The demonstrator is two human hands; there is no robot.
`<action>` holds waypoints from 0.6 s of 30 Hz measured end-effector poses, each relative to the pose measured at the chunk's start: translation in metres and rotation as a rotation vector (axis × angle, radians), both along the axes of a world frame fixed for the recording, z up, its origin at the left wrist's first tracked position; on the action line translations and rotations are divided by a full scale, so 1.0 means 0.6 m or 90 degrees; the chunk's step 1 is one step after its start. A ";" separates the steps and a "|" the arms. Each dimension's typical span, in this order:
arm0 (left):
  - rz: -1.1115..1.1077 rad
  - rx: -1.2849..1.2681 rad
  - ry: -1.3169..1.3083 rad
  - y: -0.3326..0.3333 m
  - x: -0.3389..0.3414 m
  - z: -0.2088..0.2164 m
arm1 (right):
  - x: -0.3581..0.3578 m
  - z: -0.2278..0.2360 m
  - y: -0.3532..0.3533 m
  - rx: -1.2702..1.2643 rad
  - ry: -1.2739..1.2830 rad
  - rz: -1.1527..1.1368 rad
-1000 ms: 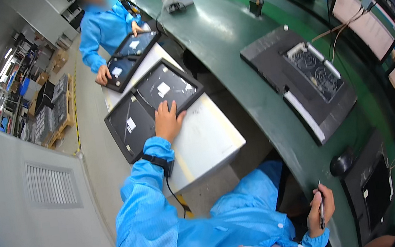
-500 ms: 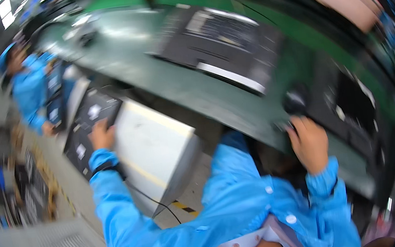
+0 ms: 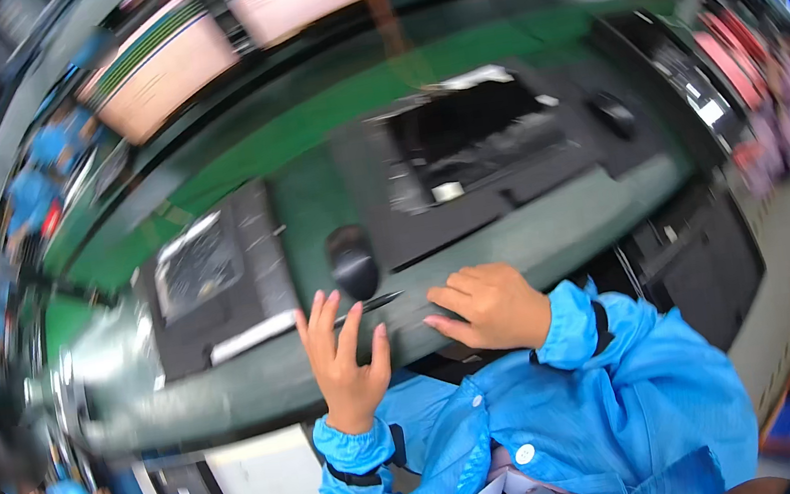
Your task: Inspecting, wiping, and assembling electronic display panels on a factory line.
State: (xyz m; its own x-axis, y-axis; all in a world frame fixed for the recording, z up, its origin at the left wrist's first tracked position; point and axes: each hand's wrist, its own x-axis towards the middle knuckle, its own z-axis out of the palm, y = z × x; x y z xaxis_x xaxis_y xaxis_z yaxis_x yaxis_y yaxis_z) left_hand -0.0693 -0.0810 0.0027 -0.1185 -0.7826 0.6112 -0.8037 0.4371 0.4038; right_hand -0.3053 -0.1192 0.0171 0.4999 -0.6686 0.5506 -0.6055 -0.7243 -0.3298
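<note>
**Hands at the bench edge by the pen**

We see a dark pen [image 3: 370, 304] lying on the grey bench edge [image 3: 233, 386], between our two hands. Left hand [image 3: 345, 360] is open, fingers spread, holding nothing, fingertips near the pen. Right hand [image 3: 486, 307] rests palm down on the edge, fingers loosely curled, empty. A black mouse [image 3: 354, 261] sits just behind the pen. Behind it, an open black panel [image 3: 482, 149] on the green belt [image 3: 297, 124]; a second panel [image 3: 213, 278] to its left. Picture is blurred.
</note>
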 end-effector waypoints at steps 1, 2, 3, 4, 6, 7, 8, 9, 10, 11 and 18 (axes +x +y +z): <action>-0.041 0.019 -0.009 -0.008 -0.019 0.000 | -0.041 0.004 0.007 0.017 -0.008 -0.009; -0.062 0.026 -0.022 -0.015 -0.037 -0.003 | -0.091 0.002 0.006 -0.023 -0.016 -0.068; -0.080 0.032 -0.031 -0.021 -0.049 -0.007 | -0.146 0.001 0.006 -0.047 -0.002 -0.147; -0.068 0.044 -0.057 -0.023 -0.059 -0.008 | -0.208 0.001 0.010 -0.051 0.025 -0.248; -0.071 0.043 -0.084 -0.023 -0.070 -0.010 | -0.331 -0.008 0.021 -0.124 0.038 -0.460; -0.085 0.041 -0.084 -0.022 -0.073 -0.010 | -0.395 -0.013 0.034 -0.132 0.029 -0.522; -0.080 0.040 -0.084 -0.021 -0.074 -0.010 | -0.453 -0.021 0.051 -0.122 0.027 -0.629; -0.072 0.059 -0.104 -0.021 -0.075 -0.011 | -0.512 -0.036 0.072 -0.093 -0.008 -0.711; -0.075 0.056 -0.114 -0.021 -0.075 -0.012 | -0.569 -0.053 0.098 -0.117 -0.011 -0.787; -0.079 0.055 -0.130 -0.021 -0.075 -0.014 | -0.621 -0.074 0.131 -0.103 0.065 -0.903; -0.075 0.058 -0.142 -0.013 -0.072 -0.016 | -0.885 -0.272 0.421 0.428 0.126 -1.555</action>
